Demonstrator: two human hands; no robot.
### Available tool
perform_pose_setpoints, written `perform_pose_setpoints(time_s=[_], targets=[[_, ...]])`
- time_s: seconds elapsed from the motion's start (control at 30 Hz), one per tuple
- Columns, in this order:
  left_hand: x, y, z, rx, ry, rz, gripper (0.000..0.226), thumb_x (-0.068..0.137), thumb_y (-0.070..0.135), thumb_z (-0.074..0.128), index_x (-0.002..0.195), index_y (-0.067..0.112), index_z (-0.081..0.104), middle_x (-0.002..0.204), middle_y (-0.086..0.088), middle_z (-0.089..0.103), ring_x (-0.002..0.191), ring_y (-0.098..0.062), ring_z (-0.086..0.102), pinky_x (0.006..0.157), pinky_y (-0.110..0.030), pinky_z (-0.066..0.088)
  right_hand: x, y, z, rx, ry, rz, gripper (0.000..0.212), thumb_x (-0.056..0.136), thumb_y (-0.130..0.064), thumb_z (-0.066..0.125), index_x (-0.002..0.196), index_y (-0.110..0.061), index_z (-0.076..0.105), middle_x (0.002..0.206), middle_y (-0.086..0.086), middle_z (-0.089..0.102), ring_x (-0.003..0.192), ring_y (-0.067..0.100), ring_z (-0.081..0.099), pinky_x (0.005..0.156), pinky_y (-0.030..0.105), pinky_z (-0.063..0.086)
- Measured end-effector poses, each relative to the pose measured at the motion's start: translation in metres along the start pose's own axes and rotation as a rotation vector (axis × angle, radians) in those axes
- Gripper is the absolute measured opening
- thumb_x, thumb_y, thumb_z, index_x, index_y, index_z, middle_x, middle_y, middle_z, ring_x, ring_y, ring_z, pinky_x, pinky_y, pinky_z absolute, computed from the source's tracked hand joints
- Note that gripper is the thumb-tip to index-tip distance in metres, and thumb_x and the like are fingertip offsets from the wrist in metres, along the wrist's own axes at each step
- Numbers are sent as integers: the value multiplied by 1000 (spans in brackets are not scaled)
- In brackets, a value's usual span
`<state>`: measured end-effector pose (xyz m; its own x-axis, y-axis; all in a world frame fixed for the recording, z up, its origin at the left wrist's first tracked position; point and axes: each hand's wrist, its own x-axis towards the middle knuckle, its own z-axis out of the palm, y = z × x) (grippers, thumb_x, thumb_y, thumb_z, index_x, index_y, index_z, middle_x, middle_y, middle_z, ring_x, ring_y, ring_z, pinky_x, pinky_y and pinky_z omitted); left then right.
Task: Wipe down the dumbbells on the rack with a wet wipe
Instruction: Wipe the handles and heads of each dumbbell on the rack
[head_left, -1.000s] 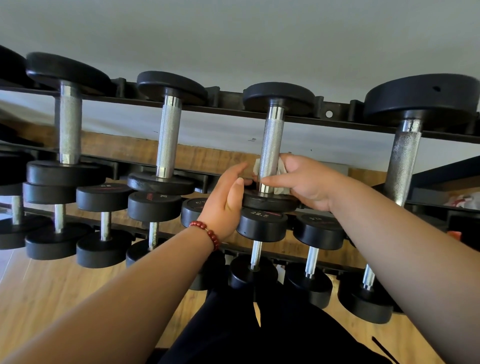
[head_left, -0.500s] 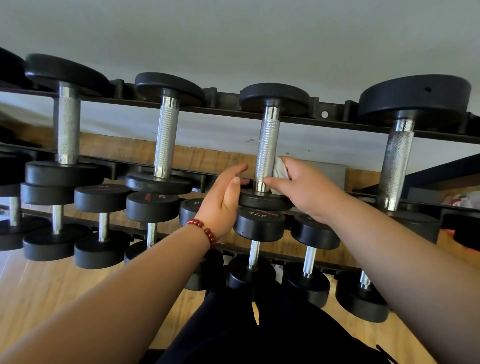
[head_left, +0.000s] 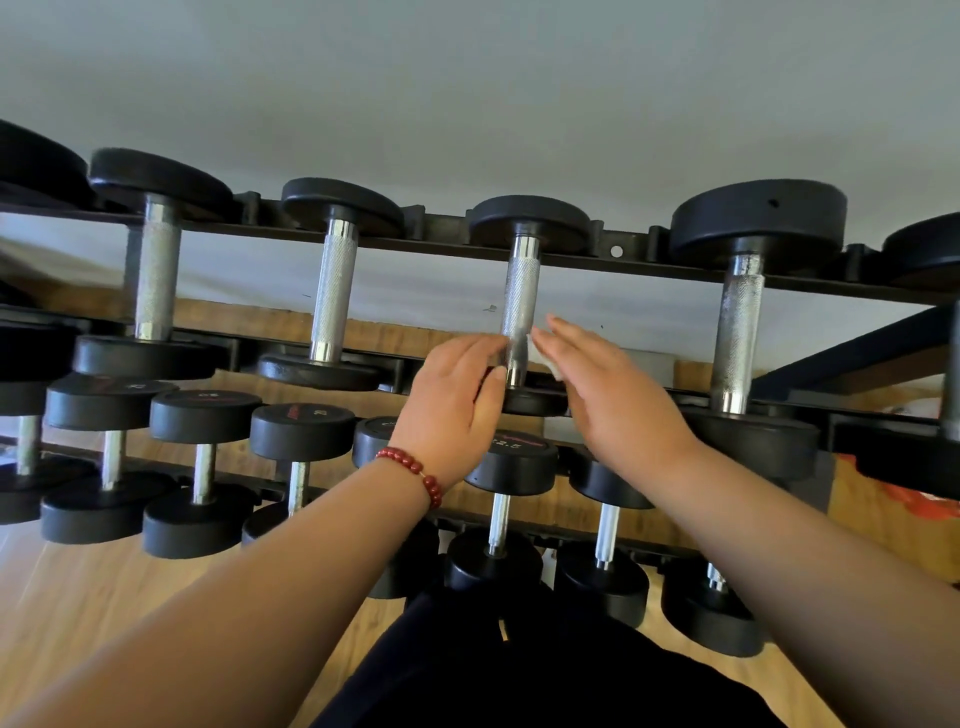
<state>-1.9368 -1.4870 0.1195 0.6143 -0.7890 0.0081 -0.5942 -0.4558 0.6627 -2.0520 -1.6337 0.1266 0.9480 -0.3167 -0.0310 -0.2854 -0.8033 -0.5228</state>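
Plain pale grey wall (head_left: 467, 78), light wood floor (head_left: 78, 597), brown wooden band (head_left: 415, 332) along the wall's foot

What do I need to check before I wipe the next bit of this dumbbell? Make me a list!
1. Wet wipe is with the right hand: ok, it peeks out beside the palm.
2. Wipe is pressed on the handle: cannot tell, the hand hides that.
3. Left hand steadies the handle: ok, its fingers touch it.
4. Dumbbell sits on the rack: ok.
5. Top of the handle is clean: cannot tell.
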Motion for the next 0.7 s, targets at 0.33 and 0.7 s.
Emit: perform_pose_setpoints(time_s=[0.33, 0.7], targets=[[-32, 23, 19, 284, 20, 180, 48, 94, 32, 38, 133, 9, 53, 135, -7, 55, 131, -23, 40, 113, -39, 26, -42, 7, 7, -289, 129, -164, 63, 80, 4, 70, 139, -9, 51, 142, 15, 51, 132, 34, 47, 103, 46, 41], [-54, 15, -4, 358, -96, 247, 60, 95, 43, 23, 145, 15, 40, 148, -2, 42, 143, -21, 27, 118, -35, 12, -72, -26, 22, -414, 236, -37, 77, 62, 7, 82, 133, -8, 57, 133, 14, 59, 126, 35, 54, 103, 42, 34]])
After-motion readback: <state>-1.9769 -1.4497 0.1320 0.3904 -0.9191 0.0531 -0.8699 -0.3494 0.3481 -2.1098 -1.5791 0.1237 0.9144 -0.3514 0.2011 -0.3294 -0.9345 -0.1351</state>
